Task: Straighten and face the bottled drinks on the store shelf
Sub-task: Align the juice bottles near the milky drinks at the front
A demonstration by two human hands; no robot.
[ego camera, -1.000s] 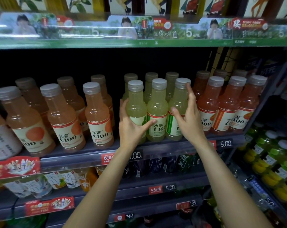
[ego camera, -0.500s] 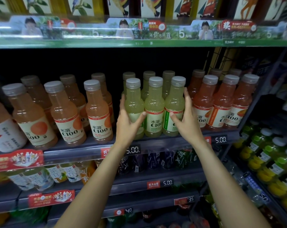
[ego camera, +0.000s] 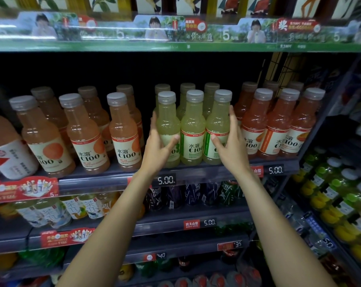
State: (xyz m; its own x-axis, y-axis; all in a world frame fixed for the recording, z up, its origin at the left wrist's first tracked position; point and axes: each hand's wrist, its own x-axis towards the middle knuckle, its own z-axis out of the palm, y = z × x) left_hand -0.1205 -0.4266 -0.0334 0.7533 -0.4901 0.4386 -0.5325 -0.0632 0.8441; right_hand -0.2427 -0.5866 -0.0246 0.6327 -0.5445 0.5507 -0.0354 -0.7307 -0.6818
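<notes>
Store shelf [ego camera: 113, 184]: the left hand [ego camera: 157, 149] grips the left pale-green bottle [ego camera: 167, 129] and the right hand [ego camera: 230, 149] the right bottle [ego camera: 217, 129], flanking a third; both hands sit lower than a second ago, the right forefinger seemingly off the cap.

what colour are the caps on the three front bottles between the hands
Grey caps, on pale yellow-green drinks; the head view shows them plainly.

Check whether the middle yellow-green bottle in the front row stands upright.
Upright: the middle yellow-green bottle stands on its base on the shelf, grey cap up, label facing forward.
</notes>
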